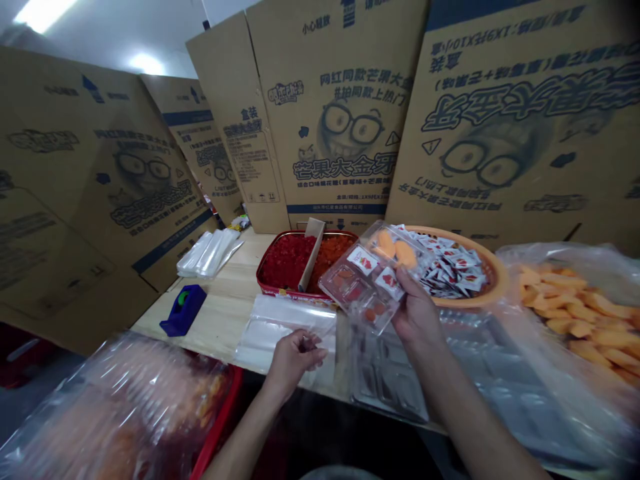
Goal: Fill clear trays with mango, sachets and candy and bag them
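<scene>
A clear plastic compartment tray [367,283] is gripped at its right edge by my right hand [417,307], tilted above the table. Inside it lie orange candy pieces [395,250], small white sachets with red print [363,260] and portions of red and orange filling. My left hand [295,360] is closed, thumb and fingers curled together over a stack of clear plastic bags [270,323]. Whether it pinches a bag's edge is hard to make out. Just behind the bags stands a red tub [265,288], divided by a cardboard strip [313,250] between red and orange contents.
An orange basket of sachets [455,267] stands behind my right hand. Empty clear trays [390,373] lie beneath it. Orange pieces fill a plastic bag [575,307] at right. At left are a blue tape dispenser [184,311], more bags [210,253] and a plastic-lined red crate [220,420]. Cardboard boxes [340,133] rise behind.
</scene>
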Demonstrator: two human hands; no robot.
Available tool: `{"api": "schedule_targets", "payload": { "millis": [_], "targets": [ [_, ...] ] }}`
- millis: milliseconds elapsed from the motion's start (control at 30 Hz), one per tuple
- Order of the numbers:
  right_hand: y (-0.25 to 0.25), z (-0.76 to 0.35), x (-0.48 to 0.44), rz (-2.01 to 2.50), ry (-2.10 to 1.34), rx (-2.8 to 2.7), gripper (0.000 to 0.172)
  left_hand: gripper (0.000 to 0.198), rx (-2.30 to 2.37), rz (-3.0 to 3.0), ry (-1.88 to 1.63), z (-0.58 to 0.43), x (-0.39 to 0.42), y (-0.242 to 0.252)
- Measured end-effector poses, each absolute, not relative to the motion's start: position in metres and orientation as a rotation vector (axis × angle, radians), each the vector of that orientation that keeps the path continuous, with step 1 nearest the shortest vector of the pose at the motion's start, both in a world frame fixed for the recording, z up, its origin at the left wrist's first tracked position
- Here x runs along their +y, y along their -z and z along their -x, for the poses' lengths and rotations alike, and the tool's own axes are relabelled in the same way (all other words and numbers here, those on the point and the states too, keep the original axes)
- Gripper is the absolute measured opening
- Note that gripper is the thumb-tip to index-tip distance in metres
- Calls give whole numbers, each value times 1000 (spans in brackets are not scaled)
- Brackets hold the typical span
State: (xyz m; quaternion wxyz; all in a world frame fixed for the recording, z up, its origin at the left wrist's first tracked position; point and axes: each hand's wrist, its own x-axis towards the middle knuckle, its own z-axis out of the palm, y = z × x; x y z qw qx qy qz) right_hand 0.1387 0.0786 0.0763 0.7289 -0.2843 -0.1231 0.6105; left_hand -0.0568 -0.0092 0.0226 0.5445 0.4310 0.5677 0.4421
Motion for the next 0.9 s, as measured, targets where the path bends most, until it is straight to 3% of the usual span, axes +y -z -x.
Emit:
{"api": "schedule_targets", "payload": {
  "millis": [333, 900],
  "targets": [
    [-82, -135, 81, 611, -1306, -275, 13, 35, 1115, -880, -1018, 55, -19, -29],
    [-86, -137, 88, 584, -1220, -329, 21, 33, 1428, -1059, -1197, 52, -8, -15]
  ]
}}
